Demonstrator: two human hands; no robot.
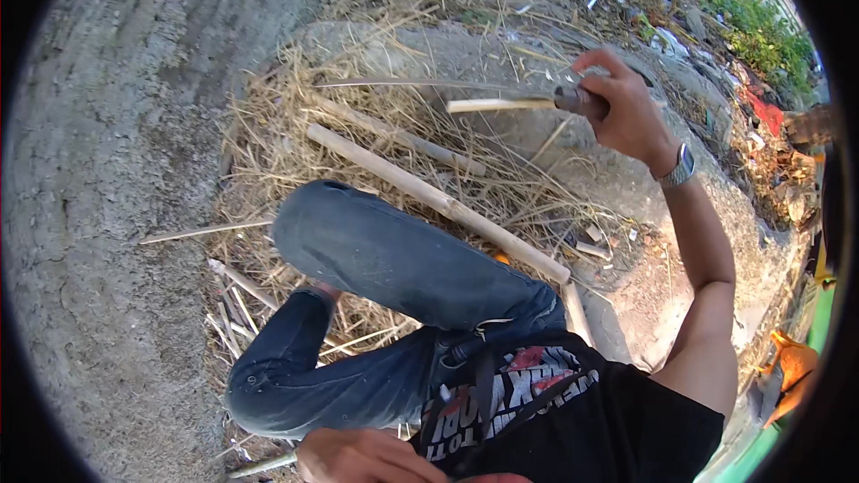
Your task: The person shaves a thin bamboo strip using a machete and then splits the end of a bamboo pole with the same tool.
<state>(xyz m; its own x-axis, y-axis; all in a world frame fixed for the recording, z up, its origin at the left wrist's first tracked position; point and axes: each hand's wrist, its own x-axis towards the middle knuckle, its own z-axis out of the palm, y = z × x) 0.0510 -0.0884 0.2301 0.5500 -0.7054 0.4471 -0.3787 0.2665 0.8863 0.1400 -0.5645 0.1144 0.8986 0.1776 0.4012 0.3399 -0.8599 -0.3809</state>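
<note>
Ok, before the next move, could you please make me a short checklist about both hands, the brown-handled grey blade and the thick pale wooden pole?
1. Right hand closed around the brown cylindrical handle: ok.
2. Long thin grey blade apart from the blue denim-covered legs: ok.
3. Left hand away from the blade: ok, low in the picture.
4. Left hand's hold on anything: cannot tell, cut off by the lower edge.
5. Thick pale wooden pole steadied by a hand: not ok, neither touches it.
</note>
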